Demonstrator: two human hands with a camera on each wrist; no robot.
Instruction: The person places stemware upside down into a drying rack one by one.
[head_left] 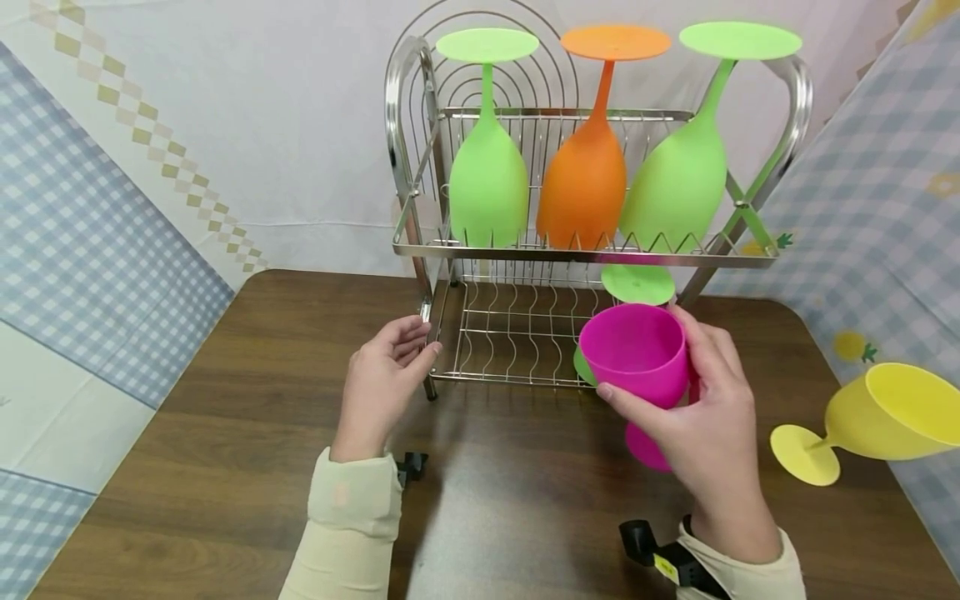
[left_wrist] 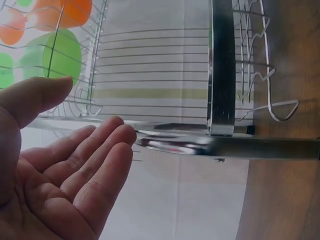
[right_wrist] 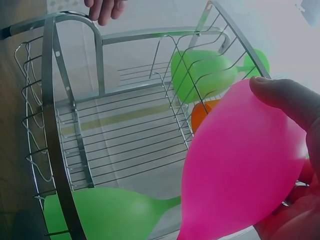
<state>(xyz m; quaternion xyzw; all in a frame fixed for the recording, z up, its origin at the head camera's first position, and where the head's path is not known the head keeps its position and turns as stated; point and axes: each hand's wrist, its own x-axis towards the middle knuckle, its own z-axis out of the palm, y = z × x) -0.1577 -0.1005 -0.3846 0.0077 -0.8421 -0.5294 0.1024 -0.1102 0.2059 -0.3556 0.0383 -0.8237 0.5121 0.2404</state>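
My right hand [head_left: 712, 408] grips a magenta plastic goblet [head_left: 637, 354] by its bowl, rim up, in front of the dish rack's lower right. In the right wrist view the goblet's bowl [right_wrist: 240, 165] fills much of the picture. Partly hidden behind it, a green goblet [head_left: 637, 284] stands inverted on the lower tier. Beside the left leg of the metal dish rack [head_left: 585, 256] is my left hand [head_left: 382, 375], holding nothing, fingers loosely bent; whether the fingertips touch the metal I cannot tell. The upper tier carries inverted goblets: green [head_left: 489, 183], orange [head_left: 583, 187] and green [head_left: 675, 187].
A yellow goblet [head_left: 892, 417] lies on its side at the right of the brown wooden table [head_left: 247, 433]. Behind the rack hangs a white cloth [head_left: 300, 125]; blue checked cloth [head_left: 97, 192] borders the left side. Wire slots [head_left: 517, 333] line the lower tier.
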